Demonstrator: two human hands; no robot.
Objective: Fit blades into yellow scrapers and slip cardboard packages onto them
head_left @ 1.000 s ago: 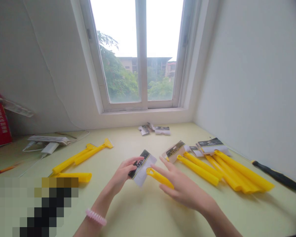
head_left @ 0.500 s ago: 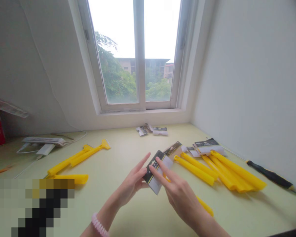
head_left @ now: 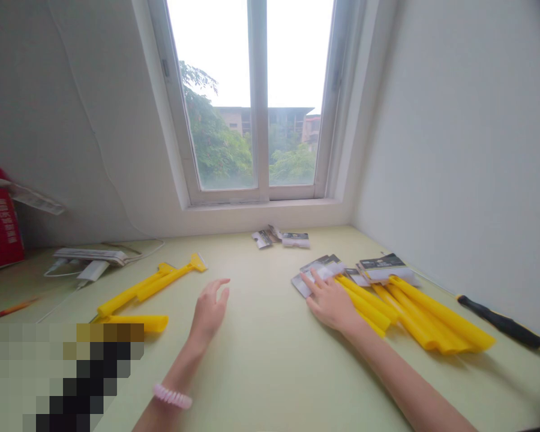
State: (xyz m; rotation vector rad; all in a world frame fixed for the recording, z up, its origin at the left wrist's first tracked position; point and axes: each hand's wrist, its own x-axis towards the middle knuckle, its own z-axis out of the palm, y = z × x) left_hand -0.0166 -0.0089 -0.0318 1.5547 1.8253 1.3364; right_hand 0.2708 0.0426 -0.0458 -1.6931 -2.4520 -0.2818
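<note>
My right hand [head_left: 330,300] lies over the right-hand scrapers, its fingers spread flat on a black-and-white header card [head_left: 300,282]. Yellow handles [head_left: 369,300] stick out from beside and under that hand; its thumb is hidden. My left hand [head_left: 210,312], with a pink coil band on the wrist, hovers over the table, fingers apart and holding nothing. To its left lie yellow scrapers [head_left: 171,282] without cards, their flat heads pointing away from me. Farther right, several more carded yellow scrapers [head_left: 436,318] are fanned out under a black-and-white card [head_left: 382,267].
Loose folded cards [head_left: 294,240] lie near the window wall. A screwdriver [head_left: 499,321] with a black handle is at the right edge. At the left are a power strip [head_left: 90,257], a white charger [head_left: 93,271], cables and a red box [head_left: 2,228]. The lower left corner is pixelated.
The carded scraper held between both hands now lies with the others on the right, under my right hand. My left hand has let go and moved left.
</note>
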